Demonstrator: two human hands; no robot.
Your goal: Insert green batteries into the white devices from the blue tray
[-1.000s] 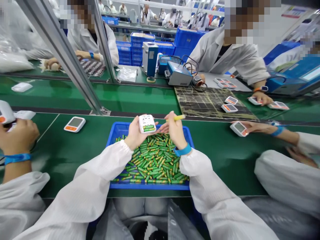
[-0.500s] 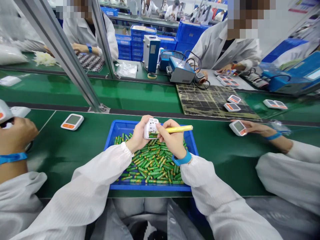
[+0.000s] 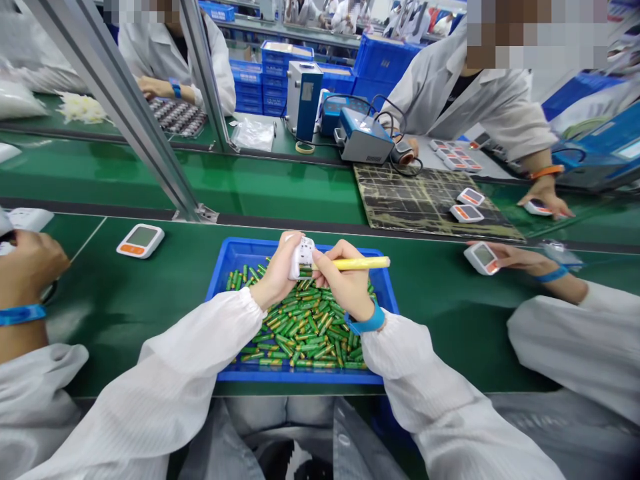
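Observation:
My left hand (image 3: 278, 272) is closed around a small white device (image 3: 303, 256), its back turned up towards me. In my right hand (image 3: 347, 283) is a yellow stick-like tool (image 3: 365, 263), held like a pen, its tip at the device's lower part. My right fingers hide that tip, so I cannot tell whether it touches. Both hands are above a blue tray (image 3: 300, 376) that holds many green and gold batteries (image 3: 310, 327). A white device with a grey screen and orange button, a digital monitor (image 3: 141, 241), lies on the bench left of the tray.
A co-worker's hand (image 3: 520, 259) at the right holds another monitor (image 3: 483, 258); one more hand (image 3: 37, 267) is at the left edge. Across the green belt, a person reaches to a device (image 3: 538, 207). A metal post (image 3: 125, 113) rises at the left.
My hands stay nearly in place, with the device tilted slightly. Across the belt, the person's hand has reached right onto the devices there.

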